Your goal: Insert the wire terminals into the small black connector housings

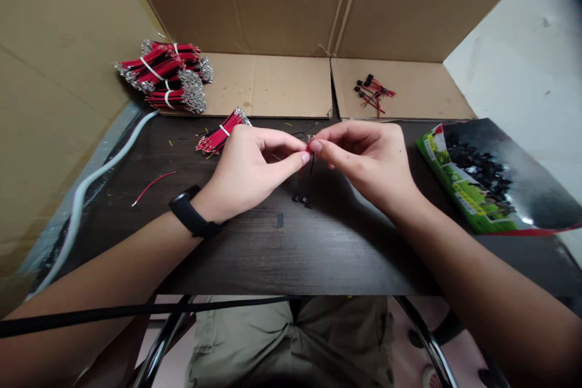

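Both hands meet over the middle of the dark table. My left hand (pixel 259 163), with a black band on its wrist, pinches short red and black wires (pixel 312 160) between thumb and forefinger. From the other side my right hand (pixel 368 154) pinches the same wires, its fingertips touching or nearly touching the left ones. The wires' upper ends are partly hidden by the fingers. Small black connectors (pixel 302 200) lie on the table just below the hands. Behind my left hand rests a tied bundle of red wires (pixel 218 136).
Several tied red and black wire bundles (pixel 159 76) are stacked at the back left. Finished-looking wires with black connectors (pixel 373 94) lie on cardboard (pixel 418 88). A bag of black parts (pixel 500 176) sits at the right. A single red wire (pixel 152 187) lies left; cardboard walls stand behind.
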A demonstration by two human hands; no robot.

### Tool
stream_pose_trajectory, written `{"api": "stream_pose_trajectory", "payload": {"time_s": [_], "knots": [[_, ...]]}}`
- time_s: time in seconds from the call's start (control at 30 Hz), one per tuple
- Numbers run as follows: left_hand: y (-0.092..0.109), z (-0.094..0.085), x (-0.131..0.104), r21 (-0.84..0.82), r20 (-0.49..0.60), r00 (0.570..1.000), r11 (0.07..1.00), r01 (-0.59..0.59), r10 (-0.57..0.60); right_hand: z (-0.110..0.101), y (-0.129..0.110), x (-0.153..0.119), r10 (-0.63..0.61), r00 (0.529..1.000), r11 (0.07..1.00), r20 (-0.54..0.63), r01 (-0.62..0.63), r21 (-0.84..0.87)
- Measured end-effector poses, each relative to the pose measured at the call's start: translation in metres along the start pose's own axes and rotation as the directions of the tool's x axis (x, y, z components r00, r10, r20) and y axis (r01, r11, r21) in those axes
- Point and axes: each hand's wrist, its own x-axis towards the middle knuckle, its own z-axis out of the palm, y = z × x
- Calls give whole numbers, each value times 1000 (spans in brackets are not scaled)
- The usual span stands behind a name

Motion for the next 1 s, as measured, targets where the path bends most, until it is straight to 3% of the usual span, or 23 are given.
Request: {"api": "stream_pose_trajectory", "payload": {"time_s": [1.0], "knots": [[-1,0,-1,41,-4,1000,999,-19,19,2,-1,0,44,999,997,33,-46,70]]}}
